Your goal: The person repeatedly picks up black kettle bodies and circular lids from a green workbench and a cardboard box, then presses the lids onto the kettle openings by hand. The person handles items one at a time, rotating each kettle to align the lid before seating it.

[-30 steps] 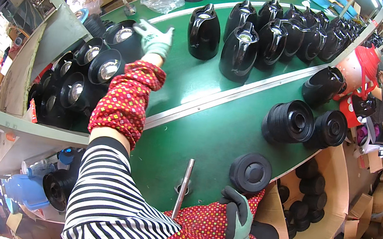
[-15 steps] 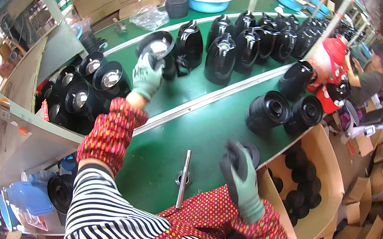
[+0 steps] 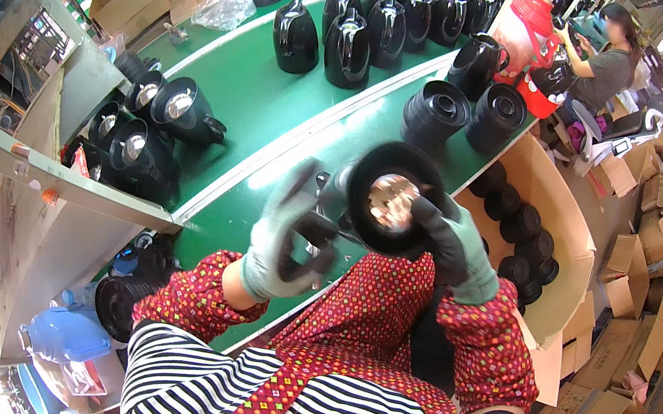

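Observation:
A black vacuum jug (image 3: 372,162) is held in front of me, its round open end turned up toward me with a shiny silver inside. My right hand (image 3: 456,247), in a pale green and dark glove, grips its rim on the right. On the other side my left hand (image 3: 285,239), gloved alike, has thumb and fingers spread in a curve next to the jug. Whether it touches the jug cannot be made out. Just beyond stand two stacks of black ridged round parts (image 3: 435,113) (image 3: 497,116) on the green work surface (image 3: 248,194).
Several upright black jugs (image 3: 346,51) line the green belt beyond a pale rail (image 3: 307,139). More jugs lie tipped at the left (image 3: 133,147). A cardboard box (image 3: 570,243) with black round parts stands at my right. Another person (image 3: 605,68) works at the far right.
My left hand has come back from the far belt, and a jug from there is now in front of me. My right hand has moved up and now grips the jug's rim. The view has shifted.

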A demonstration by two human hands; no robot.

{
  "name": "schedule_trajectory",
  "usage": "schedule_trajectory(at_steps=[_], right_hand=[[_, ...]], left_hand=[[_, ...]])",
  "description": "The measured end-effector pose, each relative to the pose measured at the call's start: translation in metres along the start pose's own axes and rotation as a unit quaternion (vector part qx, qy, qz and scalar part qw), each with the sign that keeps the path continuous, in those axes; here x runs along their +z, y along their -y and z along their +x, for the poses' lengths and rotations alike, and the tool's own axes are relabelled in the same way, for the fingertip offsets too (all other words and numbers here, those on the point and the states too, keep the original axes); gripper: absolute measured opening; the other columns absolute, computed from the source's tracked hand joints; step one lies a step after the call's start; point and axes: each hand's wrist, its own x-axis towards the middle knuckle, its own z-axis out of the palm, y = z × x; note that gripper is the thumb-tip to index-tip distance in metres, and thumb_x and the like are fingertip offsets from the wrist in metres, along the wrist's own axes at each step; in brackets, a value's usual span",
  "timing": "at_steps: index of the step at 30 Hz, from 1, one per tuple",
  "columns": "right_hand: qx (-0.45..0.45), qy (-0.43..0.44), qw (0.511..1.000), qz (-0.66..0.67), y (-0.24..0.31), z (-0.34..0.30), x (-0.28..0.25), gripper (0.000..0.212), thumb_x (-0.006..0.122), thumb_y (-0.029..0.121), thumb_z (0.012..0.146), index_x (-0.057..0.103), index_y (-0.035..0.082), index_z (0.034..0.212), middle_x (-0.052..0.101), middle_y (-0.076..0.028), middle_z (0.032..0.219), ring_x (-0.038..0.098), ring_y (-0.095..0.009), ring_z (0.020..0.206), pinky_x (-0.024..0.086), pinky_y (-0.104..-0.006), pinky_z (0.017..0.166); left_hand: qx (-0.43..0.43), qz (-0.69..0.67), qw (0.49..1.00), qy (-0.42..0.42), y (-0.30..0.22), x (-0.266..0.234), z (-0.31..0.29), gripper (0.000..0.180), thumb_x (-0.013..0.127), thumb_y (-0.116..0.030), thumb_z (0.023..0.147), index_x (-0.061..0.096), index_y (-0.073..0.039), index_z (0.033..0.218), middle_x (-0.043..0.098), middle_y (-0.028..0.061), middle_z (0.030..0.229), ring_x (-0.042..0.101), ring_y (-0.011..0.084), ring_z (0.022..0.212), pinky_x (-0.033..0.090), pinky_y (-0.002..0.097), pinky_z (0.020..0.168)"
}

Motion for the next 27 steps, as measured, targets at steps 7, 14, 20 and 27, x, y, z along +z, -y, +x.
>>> schedule_trajectory(at_steps=[7,14,20,27], right_hand=[[-0.008,0.102,0.994,0.028,-0.006,-0.072,-0.059,0.073,0.087,0.026,0.084,0.056,-0.003,0.143,0.066,-0.011,0.139,0.063,-0.022,0.125,0.046,-0.0382,0.112],[0.088,0.307,0.944,-0.084,-0.006,-0.018,-0.006,0.087,0.088,0.034,0.087,0.05,-0.003,0.155,0.065,-0.013,0.144,0.058,-0.018,0.131,0.042,-0.0364,0.116],[-0.065,0.024,0.764,-0.641,-0.08,0.097,-0.045,0.085,0.072,0.073,0.084,0.053,0.033,0.156,0.038,-0.029,0.161,0.036,-0.048,0.15,0.03,-0.0563,0.123],[-0.095,-0.055,0.687,-0.718,-0.122,0.116,-0.081,0.103,0.085,0.059,0.074,0.042,0.026,0.162,0.032,-0.031,0.161,0.032,-0.052,0.148,0.024,-0.0621,0.123]], left_hand=[[-0.489,-0.595,0.618,0.161,0.06,-0.007,-0.074,0.059,0.057,-0.032,0.11,0.04,-0.005,0.159,0.058,0.0175,0.15,0.067,0.0289,0.124,0.058,0.049,0.105],[-0.371,-0.561,0.708,0.215,0.059,0.039,-0.086,0.068,0.061,-0.033,0.107,0.037,-0.003,0.162,0.051,0.0194,0.158,0.056,0.0308,0.14,0.047,0.0464,0.119],[-0.438,-0.506,0.732,0.128,0.076,0.016,-0.108,0.063,0.053,-0.032,0.11,0.035,-0.001,0.162,0.048,0.0204,0.16,0.054,0.0315,0.142,0.046,0.0461,0.12],[-0.502,-0.482,0.718,0.011,0.093,-0.007,-0.128,0.059,0.043,-0.03,0.113,0.034,0.0,0.162,0.045,0.0215,0.162,0.052,0.0324,0.144,0.045,0.0457,0.122]])
